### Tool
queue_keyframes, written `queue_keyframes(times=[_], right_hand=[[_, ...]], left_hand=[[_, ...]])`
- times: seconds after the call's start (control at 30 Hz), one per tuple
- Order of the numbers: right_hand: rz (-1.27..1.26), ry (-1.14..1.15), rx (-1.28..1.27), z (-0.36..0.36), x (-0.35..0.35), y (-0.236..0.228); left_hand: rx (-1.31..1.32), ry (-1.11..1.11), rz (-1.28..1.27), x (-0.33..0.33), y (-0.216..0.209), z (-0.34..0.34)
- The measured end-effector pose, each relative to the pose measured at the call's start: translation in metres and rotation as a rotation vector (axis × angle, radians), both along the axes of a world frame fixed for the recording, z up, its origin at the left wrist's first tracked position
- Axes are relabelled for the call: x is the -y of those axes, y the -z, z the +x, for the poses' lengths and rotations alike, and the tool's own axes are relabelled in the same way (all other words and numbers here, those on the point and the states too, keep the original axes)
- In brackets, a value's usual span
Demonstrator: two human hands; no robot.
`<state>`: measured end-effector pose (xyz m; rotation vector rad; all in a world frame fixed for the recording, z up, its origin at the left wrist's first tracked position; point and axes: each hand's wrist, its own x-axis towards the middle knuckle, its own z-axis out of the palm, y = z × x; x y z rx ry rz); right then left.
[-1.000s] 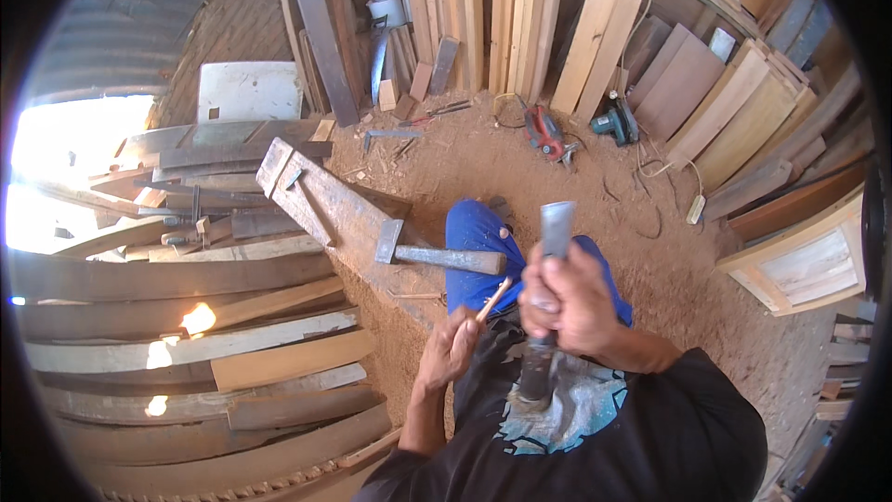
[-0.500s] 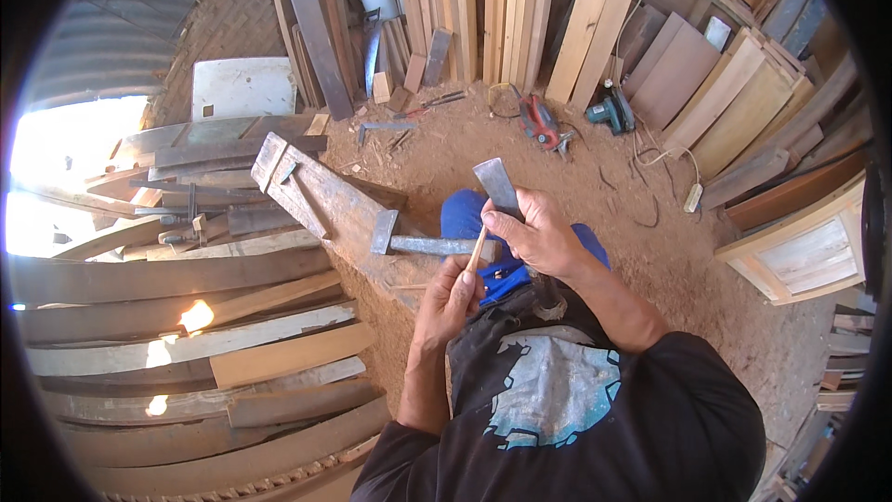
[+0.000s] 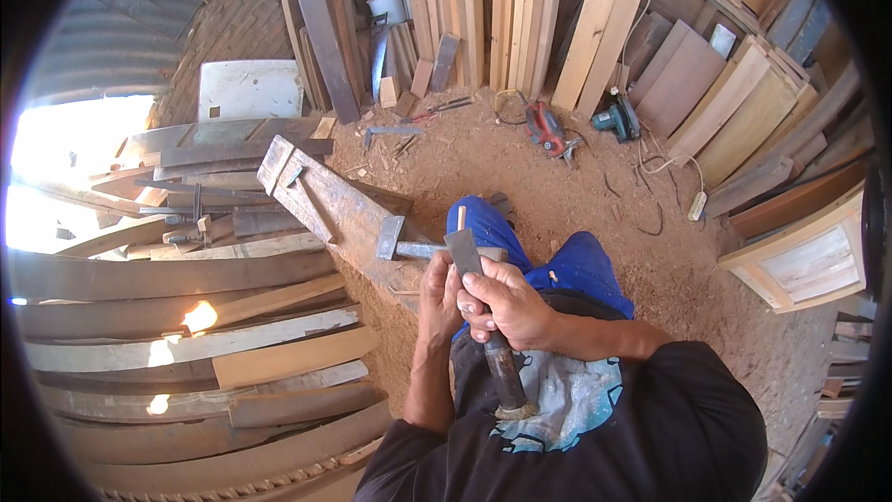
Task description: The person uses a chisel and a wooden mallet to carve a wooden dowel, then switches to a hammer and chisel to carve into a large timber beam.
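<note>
Head view: left to right, we count one hammer [image 3: 390, 237] at ten o'clock from our hands, one thin stick [image 3: 461, 218] at twelve, gripped by our left hand [image 3: 437, 296], one chisel [image 3: 464, 251] partly blocking it, clasped in our right hand [image 3: 511, 305], and two power tools [image 3: 546, 128] toward one o'clock. The stick looks pale; the chisel, grey-bladed, dark-handled.

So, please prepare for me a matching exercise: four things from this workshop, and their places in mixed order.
1. chisel
2. hammer
3. red power tool
4. framed panel

A. near the right edge of the picture
B. gripped in the right hand
C. on the floor, beside a green tool
D. its head over the worn plank

Pairs: 1-B, 2-D, 3-C, 4-A
</note>
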<state>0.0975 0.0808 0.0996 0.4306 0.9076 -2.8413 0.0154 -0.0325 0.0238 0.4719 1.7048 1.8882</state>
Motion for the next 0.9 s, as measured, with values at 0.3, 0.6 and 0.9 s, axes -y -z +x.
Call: queue_keyframes(times=[0.3, 0.6, 0.9], right_hand=[[0.089, 0.312, -0.108, 0.037, -0.035, -0.042], [0.003, 0.036, -0.029, 0.005, -0.015, -0.014], [0.061, 0.224, -0.004, 0.03, -0.032, -0.026]], left_hand=[[-0.414, 0.025, -0.263, 0.035, -0.003, 0.048], [0.478, 0.037, 0.199, 0.005, -0.015, 0.008], [0.019, 0.261, 0.028, 0.023, -0.02, 0.026]])
